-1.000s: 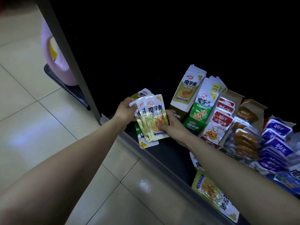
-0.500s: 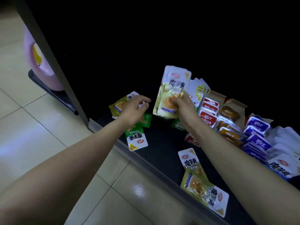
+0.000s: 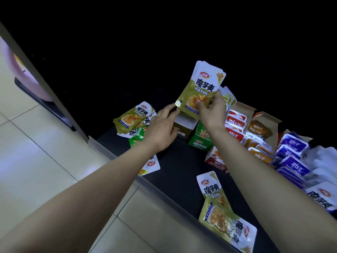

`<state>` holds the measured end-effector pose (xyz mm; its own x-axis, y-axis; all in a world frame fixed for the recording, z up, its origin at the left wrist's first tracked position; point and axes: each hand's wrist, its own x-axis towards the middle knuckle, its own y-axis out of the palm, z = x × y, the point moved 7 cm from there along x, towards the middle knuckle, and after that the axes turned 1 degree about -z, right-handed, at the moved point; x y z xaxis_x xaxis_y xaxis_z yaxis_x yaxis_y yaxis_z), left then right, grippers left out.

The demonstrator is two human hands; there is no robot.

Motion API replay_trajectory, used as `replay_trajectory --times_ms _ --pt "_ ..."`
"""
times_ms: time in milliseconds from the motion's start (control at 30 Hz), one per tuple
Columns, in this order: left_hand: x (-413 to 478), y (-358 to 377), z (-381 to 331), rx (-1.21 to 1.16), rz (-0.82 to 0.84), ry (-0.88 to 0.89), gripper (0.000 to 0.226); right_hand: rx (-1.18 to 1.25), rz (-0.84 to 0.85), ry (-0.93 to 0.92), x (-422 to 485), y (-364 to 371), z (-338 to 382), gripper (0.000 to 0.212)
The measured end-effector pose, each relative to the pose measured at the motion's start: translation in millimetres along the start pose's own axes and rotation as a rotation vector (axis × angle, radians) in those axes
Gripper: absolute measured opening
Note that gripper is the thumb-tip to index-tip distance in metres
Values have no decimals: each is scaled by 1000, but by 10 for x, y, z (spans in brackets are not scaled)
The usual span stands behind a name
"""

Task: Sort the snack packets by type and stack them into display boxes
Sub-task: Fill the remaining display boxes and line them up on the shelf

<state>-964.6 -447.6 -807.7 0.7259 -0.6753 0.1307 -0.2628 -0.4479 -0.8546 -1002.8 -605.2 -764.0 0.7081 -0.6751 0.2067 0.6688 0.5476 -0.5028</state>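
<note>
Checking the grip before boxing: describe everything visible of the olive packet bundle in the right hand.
The olive packet bundle is a stack of glossy flat pouches, white on top with a red logo and black characters, olive below with a food picture. It tilts above the open olive display box. The right hand pinches its lower edge; the left hand touches its lower left corner.

On the dark flat shelf, an open olive cardboard display box stood just left of a green cardboard display box, touching it. Above the olive box the right hand held a stack of olive foil snack packets, with the left hand reaching to the stack's lower left corner. A loose pile of olive and green foil packets lay left of the boxes, partly under the left hand. Right of the boxes stood rows of red plastic packets, then orange plastic packets, then purple plastic packets. Two olive foil packets lay touching at the shelf's near edge.
</note>
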Motion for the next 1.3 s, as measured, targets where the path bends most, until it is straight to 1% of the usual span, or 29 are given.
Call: replay_trajectory --times_ms 100,200,300,367,433,500,567,633,700,733,867,933,1000,1067,1100,1133,1167,1200,1267,1300 --pt "32 -36 -15 -81 -62 -17 73 -22 -15 -37 7 -25 -20 27" --pt "108 18 -27 -181 -25 -71 75 -42 13 -64 6 13 -18 34" --pt "193 89 -51 -259 26 -109 73 -24 36 -105 0 28 14 20" --pt "229 142 -74 -296 65 -140 71 1 47 -115 -12 28 36 21" --pt "248 118 -66 -340 28 -168 71 47 45 -99 -11 36 24 20" --pt "258 37 -26 -322 -53 -171 70 53 34 -72 -10 35 2 19" --pt "242 8 26 -303 -83 -183 71 -9 64 -72 -10 61 -30 20" --pt "218 50 38 -315 -45 -182 73 -142 112 -62 -1 122 -73 23" --pt "197 103 31 -335 4 -178 73 -207 102 -37 18 149 -111 23" --pt "197 113 32 -344 14 -178 73 -189 78 -31 28 144 -119 23" --pt "194 98 22 -335 45 -184 73 -53 -35 -6 3 36 -125 38" --pt "165 91 1 -329 71 -190 71 17 -45 -23 -19 19 -110 42" --pt "129 32 24 -331 47 -195 64 71 -62 -108 -48 -8 -19 42" --pt "71 -100 137 -303 -41 -202 50 105 -115 -220 -114 -61 147 36" --pt "26 -181 231 -275 -92 -218 41 128 -112 -265 -170 -54 237 31" --pt "-28 -261 347 -227 -134 -239 35 153 -61 -298 -236 3 324 26" --pt "-87 -334 469 -150 -157 -260 33 167 45 -324 -326 118 401 23" --pt "-152 -387 587 -40 -145 -280 33 151 195 -350 -434 292 456 20" --pt "-294 -383 819 207 -5 -317 42 10 523 -395 -727 709 466 22" --pt "-376 -345 938 284 93 -337 49 -104 668 -380 -868 915 386 31"
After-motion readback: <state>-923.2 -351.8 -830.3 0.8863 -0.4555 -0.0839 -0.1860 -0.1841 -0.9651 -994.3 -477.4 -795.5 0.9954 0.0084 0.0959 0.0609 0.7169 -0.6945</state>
